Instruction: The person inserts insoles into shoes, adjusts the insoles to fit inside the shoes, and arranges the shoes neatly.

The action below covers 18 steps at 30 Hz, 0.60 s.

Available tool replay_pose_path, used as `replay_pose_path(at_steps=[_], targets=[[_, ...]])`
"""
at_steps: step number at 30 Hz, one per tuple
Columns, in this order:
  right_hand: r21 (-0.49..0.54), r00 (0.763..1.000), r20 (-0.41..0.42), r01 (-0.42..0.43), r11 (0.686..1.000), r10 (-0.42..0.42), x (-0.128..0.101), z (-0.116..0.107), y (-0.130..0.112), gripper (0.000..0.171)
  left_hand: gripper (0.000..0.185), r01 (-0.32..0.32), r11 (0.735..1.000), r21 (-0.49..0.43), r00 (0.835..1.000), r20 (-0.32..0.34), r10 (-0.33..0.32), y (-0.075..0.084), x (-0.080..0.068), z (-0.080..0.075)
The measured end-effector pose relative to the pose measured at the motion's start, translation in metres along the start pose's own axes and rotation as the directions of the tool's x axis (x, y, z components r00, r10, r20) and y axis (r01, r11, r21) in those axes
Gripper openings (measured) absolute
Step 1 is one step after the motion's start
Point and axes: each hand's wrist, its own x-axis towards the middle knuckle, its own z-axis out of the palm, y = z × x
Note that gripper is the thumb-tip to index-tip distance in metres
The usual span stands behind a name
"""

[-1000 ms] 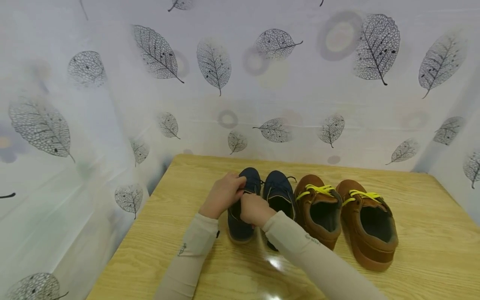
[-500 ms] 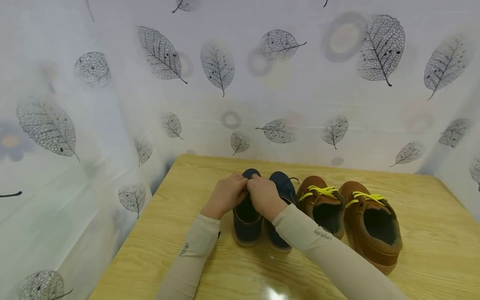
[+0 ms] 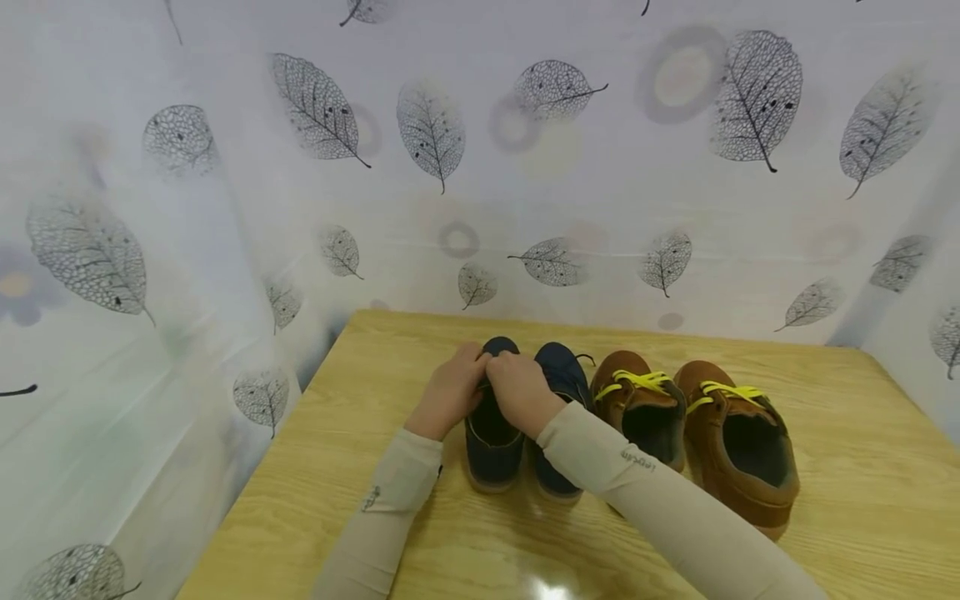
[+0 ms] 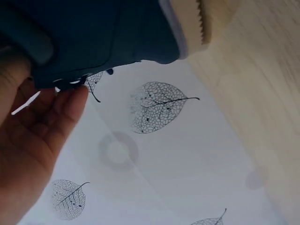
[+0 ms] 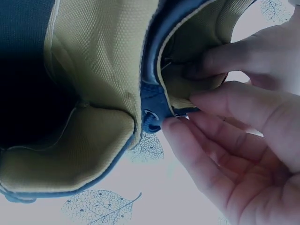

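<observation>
Both hands meet over the left navy shoe [image 3: 495, 467] in the head view. My left hand [image 3: 450, 392] grips the left side of its lacing area. In the left wrist view the fingertips [image 4: 75, 101] curl at the eyelet edge of the navy upper [image 4: 108, 37], thumb on the other side. My right hand [image 3: 521, 392] pinches the eyelet edge between thumb and index finger in the right wrist view, beside a small loop of dark lace [image 5: 151, 123]. Tan lining [image 5: 103, 51] shows there. The hands hide the shoe's middle in the head view.
A second navy shoe [image 3: 558, 367], a lace end sticking out, stands just right, partly behind the right hand. Further right are two brown shoes [image 3: 621, 367] [image 3: 738, 467] with yellow laces [image 3: 641, 381]. All stand on a wooden table [image 3: 360, 367] before a leaf-patterned curtain [image 3: 480, 167].
My right hand has moved up and forward from the shoe's opening to its lacing area, against the left hand. Over the last half second both hands stay nearly in place.
</observation>
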Motion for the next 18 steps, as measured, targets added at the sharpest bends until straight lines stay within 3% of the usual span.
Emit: replay_pose_path(at_steps=[6,10,14,16,18], targets=[[-0.028,0.997,0.061,-0.037,0.999,0.039,0.001,-0.003,0.000,0.009,0.023,-0.057,0.997,-0.047,0.992,-0.113,0.051,0.000,0.003,0.006],[-0.032,0.991,0.114,-0.059,0.998,0.063,0.000,-0.007,-0.001,0.011,0.020,-0.014,0.998,-0.061,0.994,-0.106,0.007,0.000,0.003,0.009],[-0.014,0.991,0.125,-0.038,0.999,0.039,-0.016,-0.016,-0.003,0.010,0.025,0.120,0.990,-0.074,0.993,0.029,-0.118,0.005,0.002,0.001],[-0.014,0.994,0.108,-0.028,0.999,0.030,-0.032,-0.021,-0.005,0.014,0.029,0.201,0.975,-0.091,0.975,0.116,-0.190,0.010,0.000,-0.010],[-0.022,0.997,0.074,-0.030,0.999,0.031,-0.050,-0.024,-0.007,0.020,0.035,0.280,0.955,-0.096,0.947,0.194,-0.258,0.017,-0.001,-0.022]])
